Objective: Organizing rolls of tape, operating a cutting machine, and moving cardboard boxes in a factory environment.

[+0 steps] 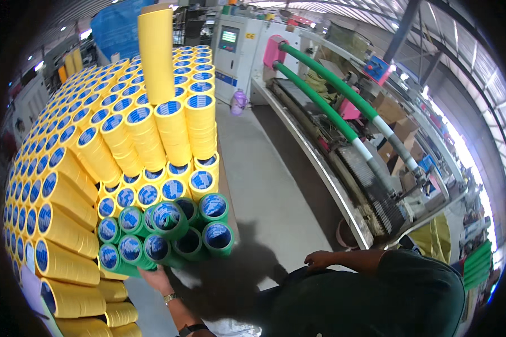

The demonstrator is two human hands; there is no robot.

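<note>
Rolls point(173, 232) are showing green sides, blue insides; left hand point(157, 279) touching, right hand point(319, 260) hovering apart; both hands' fingers: can't tell.

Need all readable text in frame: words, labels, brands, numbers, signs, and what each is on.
Not transcribing printed text; locations only.
White machine cabinet: yellow mark, legible, not copied.
Cabinet screen: lit green, lines too small to read.
Green rolls: pale print inside their blue cores, too blurred to read reliably.
Yellow rolls: similar print in blue cores, mostly too small or blurred.
</note>
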